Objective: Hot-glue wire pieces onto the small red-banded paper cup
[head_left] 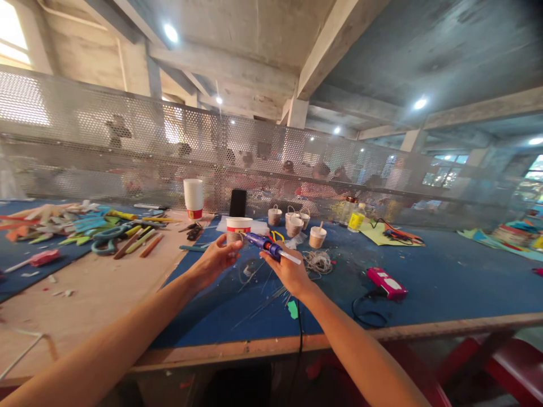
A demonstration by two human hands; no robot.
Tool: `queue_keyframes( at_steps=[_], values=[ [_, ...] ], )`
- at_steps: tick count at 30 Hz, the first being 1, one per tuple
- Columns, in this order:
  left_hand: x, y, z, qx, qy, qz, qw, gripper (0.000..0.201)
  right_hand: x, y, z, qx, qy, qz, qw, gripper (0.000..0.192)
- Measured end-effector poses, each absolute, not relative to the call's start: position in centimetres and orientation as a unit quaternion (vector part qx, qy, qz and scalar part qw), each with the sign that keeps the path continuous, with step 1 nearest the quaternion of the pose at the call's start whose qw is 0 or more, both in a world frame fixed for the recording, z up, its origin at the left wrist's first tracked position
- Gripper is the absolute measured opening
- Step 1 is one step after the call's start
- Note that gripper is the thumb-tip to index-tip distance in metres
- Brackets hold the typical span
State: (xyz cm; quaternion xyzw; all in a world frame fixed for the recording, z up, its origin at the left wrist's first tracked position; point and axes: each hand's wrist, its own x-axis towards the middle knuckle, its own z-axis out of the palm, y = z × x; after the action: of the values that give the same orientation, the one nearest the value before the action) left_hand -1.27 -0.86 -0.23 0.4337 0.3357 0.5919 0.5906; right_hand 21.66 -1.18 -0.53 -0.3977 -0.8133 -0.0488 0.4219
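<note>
Over a littered blue counter (445, 282) behind mesh, right hand (291, 271) fingers grip a glue gun (269, 246), left hand (216, 257) fingers pinch a cup (238, 229).

Our right hand (289, 270) grips the glue gun (271, 247) | left hand (217, 259) holds the paper cup (238, 228) | nozzle touching the cup

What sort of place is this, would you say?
Probably a shared craft workshop: the right hand holds a glue gun, small paper-cup baskets stand on the blue table, and scissors lie among coloured scraps.
</note>
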Motion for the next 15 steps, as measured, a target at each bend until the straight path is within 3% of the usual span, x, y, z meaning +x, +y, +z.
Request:
queue_keyframes(
  at_steps=[15],
  values=[
    [-1.51,-0.53,-0.41,0.425,0.321,0.591,0.606,0.046,21.71,-1.07,-0.51,-0.398,-0.811,-0.039,0.427,0.031]
  ],
)
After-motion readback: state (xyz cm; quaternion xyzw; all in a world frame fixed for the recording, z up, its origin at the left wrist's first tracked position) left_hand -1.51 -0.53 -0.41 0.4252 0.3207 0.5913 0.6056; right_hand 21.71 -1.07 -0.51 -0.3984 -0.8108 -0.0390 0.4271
